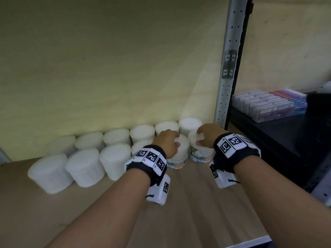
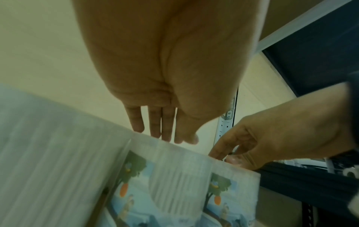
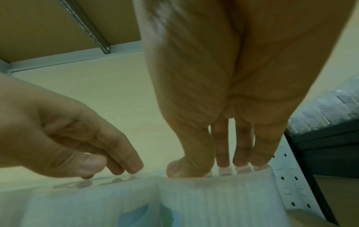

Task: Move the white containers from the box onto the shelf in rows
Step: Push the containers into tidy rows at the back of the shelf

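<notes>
Spanning the lower frame, a brown wooden shelf (image 1: pixel 206 203) carried the stock; a pale yellow-cream back wall (image 1: pixel 107 59) rose behind it. A perforated grey metal upright (image 1: pixel 226 83) bounded the bay on the right, with a grey metal front edge (image 1: pixel 250 243) below.

White containers (image 1: pixel 116 136): two rows against the wall, back row of six or so, front row of six, tubs set close side by side. The left end was blurred.

Left container (image 1: pixel 180 154): fifth in the front row, printed label facing out. Left hand (image 1: pixel 166 145) rested on its lid from above, fingers bent down to the top; the left wrist view showed the fingers fairly straight, so a firm grip could not be confirmed.

Right container (image 1: pixel 200 151): last in the front row, near the upright. Right hand (image 1: pixel 207 135) lay over its lid, fingertips (image 3: pixel 223 162) and thumb pressed on the top edge.

Open room: bare shelf board in front of both rows, out to the front edge. Little room remained between the right container and the upright.

Adjacent bay: dark shelf (image 1: pixel 286 140) holding wrapped packs of boxes (image 1: pixel 268 104).
</notes>
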### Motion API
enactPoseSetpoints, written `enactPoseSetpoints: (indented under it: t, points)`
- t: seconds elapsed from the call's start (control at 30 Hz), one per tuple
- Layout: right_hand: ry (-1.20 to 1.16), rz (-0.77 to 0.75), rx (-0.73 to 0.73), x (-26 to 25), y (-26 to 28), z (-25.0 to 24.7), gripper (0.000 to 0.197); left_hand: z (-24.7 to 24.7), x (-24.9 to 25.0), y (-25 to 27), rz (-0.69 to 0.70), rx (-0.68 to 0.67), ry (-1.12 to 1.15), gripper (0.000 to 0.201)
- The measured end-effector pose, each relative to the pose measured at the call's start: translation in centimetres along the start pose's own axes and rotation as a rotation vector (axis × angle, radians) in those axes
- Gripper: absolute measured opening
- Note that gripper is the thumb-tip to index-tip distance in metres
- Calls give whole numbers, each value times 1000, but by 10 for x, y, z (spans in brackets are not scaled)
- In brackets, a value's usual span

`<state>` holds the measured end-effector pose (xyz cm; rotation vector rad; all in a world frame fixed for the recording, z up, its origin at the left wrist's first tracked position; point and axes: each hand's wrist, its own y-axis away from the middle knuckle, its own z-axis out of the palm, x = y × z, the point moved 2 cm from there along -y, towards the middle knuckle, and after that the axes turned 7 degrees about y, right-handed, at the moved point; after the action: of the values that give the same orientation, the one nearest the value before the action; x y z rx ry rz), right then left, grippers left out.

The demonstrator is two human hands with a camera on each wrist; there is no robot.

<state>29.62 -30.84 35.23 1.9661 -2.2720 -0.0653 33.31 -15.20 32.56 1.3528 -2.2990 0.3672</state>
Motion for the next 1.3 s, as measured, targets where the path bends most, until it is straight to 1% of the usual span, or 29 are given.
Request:
enactPoseSetpoints:
  t: [0.07, 0.13, 0.23, 0.43, 0.6, 0.73, 0.9, 1.03, 1.17, 1.3]
  points:
    - [-2, -1, 3, 0, 0, 0, 52, 1, 0, 2, 16, 48, 22, 48]
    - [1, -2, 2, -1, 0, 0, 52, 4, -1, 2, 25, 58, -10, 52]
    - [7, -2, -2, 0, 0, 1, 52, 8, -3, 1, 3, 49, -19, 51]
    - [4, -3, -1, 0, -1, 2, 56, 10, -1, 1, -8, 93, -8, 48]
    - [6, 1, -5, -1, 2, 1, 56, 10, 3, 3, -13, 83, -33, 48]
    - [-8, 11, -12, -2, 10, 1, 58, 11, 9, 12, 7, 51, -122, 47]
    - [-11, 26, -16, -4, 34, 3, 55, 14, 15, 33, 20, 45, -136, 46]
    - [-35, 39, 15, -3, 58, 8, 54, 16, 24, 57, 31, 47, -124, 45]
    - [-75, 55, -18, 1, 85, 15, 59, 19, 34, 86, 57, 77, -87, 42]
    - [-85, 59, -25, 3, 116, 17, 58, 24, 43, 115, 71, 66, -69, 41]
